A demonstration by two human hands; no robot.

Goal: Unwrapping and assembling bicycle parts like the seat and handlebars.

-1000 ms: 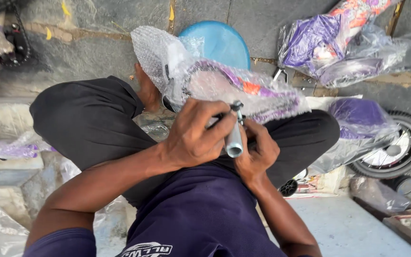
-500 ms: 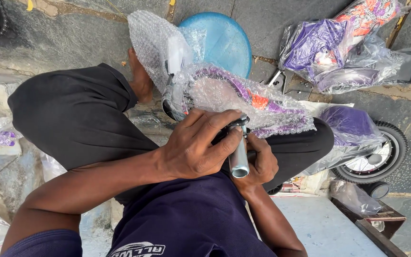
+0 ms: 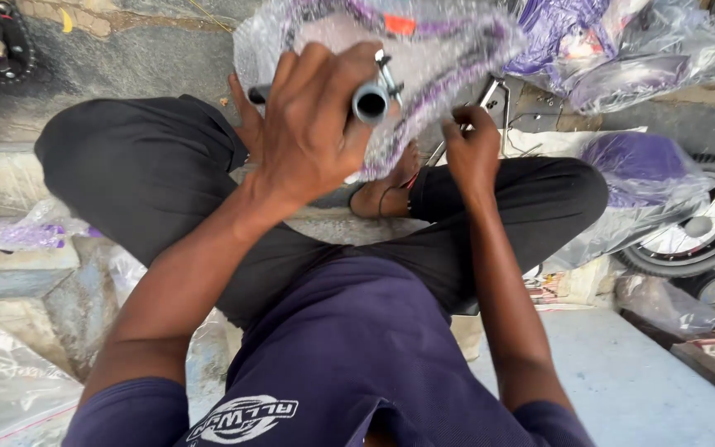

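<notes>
Left hand [image 3: 312, 124] clenched on seat post [image 3: 371, 101], tube end facing camera; right hand [image 3: 473, 149], lower right, fingers pinched, contents unclear.

plastic-wrapped purple saddle [image 3: 424, 50], metal post [image 3: 371, 101] endwise

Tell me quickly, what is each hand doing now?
Left hand: closed around the metal tube of the plastic-wrapped seat.
Right hand: fingers curled near the wrap; a grip cannot be told.
</notes>
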